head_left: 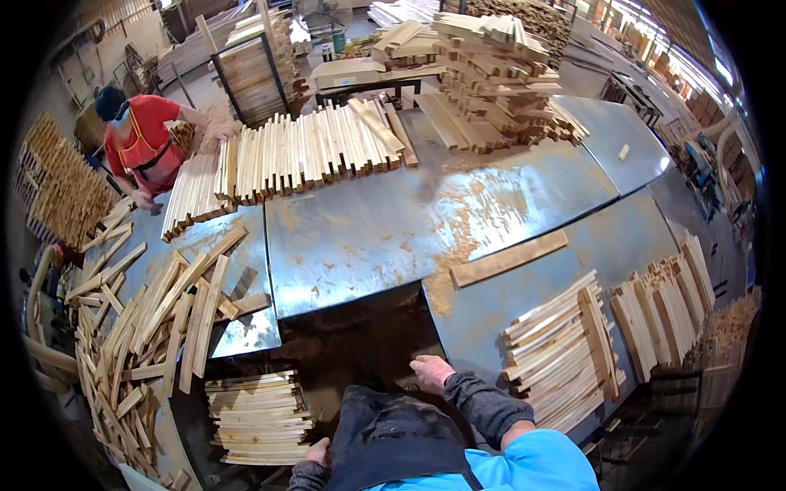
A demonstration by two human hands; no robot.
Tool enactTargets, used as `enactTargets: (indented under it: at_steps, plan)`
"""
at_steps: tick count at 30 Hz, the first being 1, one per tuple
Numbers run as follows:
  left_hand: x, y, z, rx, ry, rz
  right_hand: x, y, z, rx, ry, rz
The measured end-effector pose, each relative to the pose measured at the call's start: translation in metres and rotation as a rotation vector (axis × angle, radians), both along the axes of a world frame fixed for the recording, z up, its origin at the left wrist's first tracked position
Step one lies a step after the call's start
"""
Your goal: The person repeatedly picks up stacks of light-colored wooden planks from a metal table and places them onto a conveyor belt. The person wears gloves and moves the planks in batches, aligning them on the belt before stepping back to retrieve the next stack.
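My right hand (431, 371) rests on the near edge of the grey metal table (368, 229), fingers spread, holding nothing. Low at my left side, my left hand (318, 452) touches the edge of a stack of thin wooden slats (258, 417); only its knuckles show, so its grip is unclear. To the right of my right hand lies a fanned pile of pale slats (561, 356). A single flat board (508, 259) lies farther out on the table amid sawdust.
A person in a red shirt (139, 139) works at the far left beside rows of upright slats (303, 155). Loose slats (155, 319) litter the left side. Tall stacked timber (491, 74) stands at the back; more slat bundles (663, 311) sit right.
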State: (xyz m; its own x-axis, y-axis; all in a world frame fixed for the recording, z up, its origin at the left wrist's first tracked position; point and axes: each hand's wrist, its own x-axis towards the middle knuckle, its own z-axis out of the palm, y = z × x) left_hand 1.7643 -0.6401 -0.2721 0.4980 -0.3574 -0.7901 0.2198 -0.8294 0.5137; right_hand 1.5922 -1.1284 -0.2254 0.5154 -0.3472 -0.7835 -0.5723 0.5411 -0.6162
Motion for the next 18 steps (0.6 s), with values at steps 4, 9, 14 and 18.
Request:
enactTargets:
  at_steps: [4,9,14,18]
  plan:
    - [0.098,-0.088,0.006,-0.117,0.306,0.551,0.082,-0.037,-0.004,0.103,0.049,-0.005]
    - [0.208,-0.222,0.039,-0.433,0.208,0.584,0.151,-0.090,0.007,0.113,-0.046,0.111]
    - [0.298,-0.366,0.070,-0.491,0.143,0.268,0.202,-0.191,-0.003,0.215,-0.112,0.053]
    - [0.350,-0.476,0.071,-0.404,-0.112,0.044,0.241,-0.284,-0.019,-0.581,-0.144,0.375]
